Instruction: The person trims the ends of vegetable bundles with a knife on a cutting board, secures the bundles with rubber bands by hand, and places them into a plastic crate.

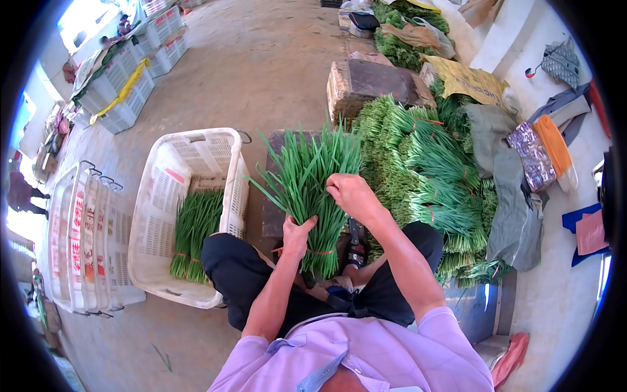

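Observation:
My left hand is closed round a bundle of garlic chives, its thumb lying across the front. The bundle stands upright between my knees, leaves fanned out at the top. A red band circles its lower stalks. My right hand is closed in a pinch against the right side of the leaves; whatever is between its fingertips is hidden. Behind the bundle is a dark low block, partly covered by the leaves.
At my left, a white plastic crate holds several banded chive bundles. Stacked crates stand farther left. A large heap of chives lies at my right, with a dark-topped box behind it. More crates line the far left.

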Tool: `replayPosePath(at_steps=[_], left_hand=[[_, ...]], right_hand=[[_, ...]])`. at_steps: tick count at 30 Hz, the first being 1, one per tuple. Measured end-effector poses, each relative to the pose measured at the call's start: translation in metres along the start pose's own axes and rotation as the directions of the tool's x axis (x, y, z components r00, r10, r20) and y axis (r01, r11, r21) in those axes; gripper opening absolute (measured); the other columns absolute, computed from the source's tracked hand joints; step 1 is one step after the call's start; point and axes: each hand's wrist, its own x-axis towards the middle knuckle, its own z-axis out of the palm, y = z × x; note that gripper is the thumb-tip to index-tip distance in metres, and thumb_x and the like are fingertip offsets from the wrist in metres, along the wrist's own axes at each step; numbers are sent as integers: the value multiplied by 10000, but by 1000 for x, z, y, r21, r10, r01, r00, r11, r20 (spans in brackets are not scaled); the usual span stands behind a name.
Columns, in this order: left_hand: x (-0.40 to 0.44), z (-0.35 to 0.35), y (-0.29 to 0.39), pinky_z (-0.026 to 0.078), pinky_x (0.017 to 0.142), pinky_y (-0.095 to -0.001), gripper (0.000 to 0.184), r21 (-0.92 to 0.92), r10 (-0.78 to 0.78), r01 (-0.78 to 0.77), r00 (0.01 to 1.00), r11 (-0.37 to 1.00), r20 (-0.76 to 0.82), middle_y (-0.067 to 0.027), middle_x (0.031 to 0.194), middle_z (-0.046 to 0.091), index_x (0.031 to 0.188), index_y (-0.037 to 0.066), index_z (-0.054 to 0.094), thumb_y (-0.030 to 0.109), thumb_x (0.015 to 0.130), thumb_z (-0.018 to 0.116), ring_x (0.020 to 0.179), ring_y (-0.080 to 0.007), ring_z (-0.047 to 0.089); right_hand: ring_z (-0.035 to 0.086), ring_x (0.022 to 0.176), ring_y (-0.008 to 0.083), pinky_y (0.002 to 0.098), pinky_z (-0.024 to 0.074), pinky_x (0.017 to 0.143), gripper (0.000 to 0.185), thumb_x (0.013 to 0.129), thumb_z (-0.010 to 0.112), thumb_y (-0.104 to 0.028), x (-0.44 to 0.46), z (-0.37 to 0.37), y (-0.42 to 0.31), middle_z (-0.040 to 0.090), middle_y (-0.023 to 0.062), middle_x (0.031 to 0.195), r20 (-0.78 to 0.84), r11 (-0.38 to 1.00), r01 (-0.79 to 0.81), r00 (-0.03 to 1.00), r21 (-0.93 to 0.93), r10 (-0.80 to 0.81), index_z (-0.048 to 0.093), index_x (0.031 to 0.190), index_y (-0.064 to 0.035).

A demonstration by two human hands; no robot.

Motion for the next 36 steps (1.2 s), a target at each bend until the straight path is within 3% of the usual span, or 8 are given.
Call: replayPosePath(at_steps=[4, 11, 18, 20, 23, 29, 31, 36], left_hand=[[0, 3, 2, 558, 837, -320, 347, -2, 29, -29, 1000, 1000, 11, -78, 1056, 706, 1142, -5, 623, -10, 819, 749, 892, -161, 683], [-2, 4, 0, 551, 805, -302, 343, -9, -26, 26, 1000, 1000, 11, -64, 1038, 699, 1132, 1, 615, -20, 816, 748, 864, -145, 673], [-5, 5, 3, 538, 826, -302, 367, -14, -41, 41, 999, 999, -1, -59, 1054, 702, 1148, 2, 629, -16, 805, 755, 886, -138, 666], [-4, 6, 3, 549, 797, -304, 353, -24, -34, 34, 999, 999, -1, -63, 1039, 697, 1131, 3, 616, -35, 805, 745, 864, -146, 672], [-2, 4, 1, 551, 793, -315, 336, 8, -18, 18, 1000, 1000, 6, -74, 1051, 704, 1139, -5, 627, -23, 819, 729, 875, -160, 680], [10, -10, 9, 564, 850, -386, 308, -238, -127, 98, 986, 966, -107, -105, 1109, 694, 1172, -18, 629, 108, 894, 670, 929, -224, 685], [12, -8, 15, 576, 837, -436, 351, -359, -162, 145, 987, 922, -20, -119, 1106, 691, 1222, -19, 608, 164, 925, 642, 944, -254, 690], [11, -2, 4, 526, 953, -406, 353, -259, -163, 142, 985, 955, -61, -127, 1221, 655, 1274, -16, 583, 162, 970, 571, 1081, -254, 654]], right_hand=[[680, 664, 122, 269, 550, 554, 96, 975, 618, -86, 3, -6, -5, 660, 72, 789, 63, 452, -238, 927, 860, 369, 640, 966, 7], [684, 712, 280, 367, 546, 659, 110, 902, 640, -49, 6, 30, -15, 667, 153, 853, -222, 965, 259, 945, 49, -242, 661, 979, 27], [666, 689, 279, 360, 545, 658, 99, 918, 631, -66, 6, 27, -23, 659, 142, 824, -68, 988, 115, 992, 99, -109, 657, 948, 23], [652, 641, 174, 306, 559, 640, 89, 961, 613, -69, 6, 13, -34, 639, 71, 772, 180, 618, -376, 917, 691, 357, 652, 943, 9], [667, 670, 118, 272, 569, 666, 47, 958, 632, -35, -5, -15, -27, 664, 42, 796, 137, 329, -186, 976, 926, 167, 648, 980, 3], [708, 908, 180, 339, 558, 791, 423, 846, 796, -190, -66, -24, 32, 730, 113, 1010, 819, 798, -479, 573, 366, -32, 635, 1173, 25], [704, 969, 257, 393, 543, 846, 667, 775, 848, -379, -76, 0, 56, 724, 154, 1075, 568, 951, -260, 763, -170, 310, 606, 1251, 21], [659, 1107, 343, 394, 506, 963, 815, 756, 814, -497, -60, 97, 55, 686, 222, 1161, -35, 866, -335, 927, 372, 374, 549, 1320, 29]])
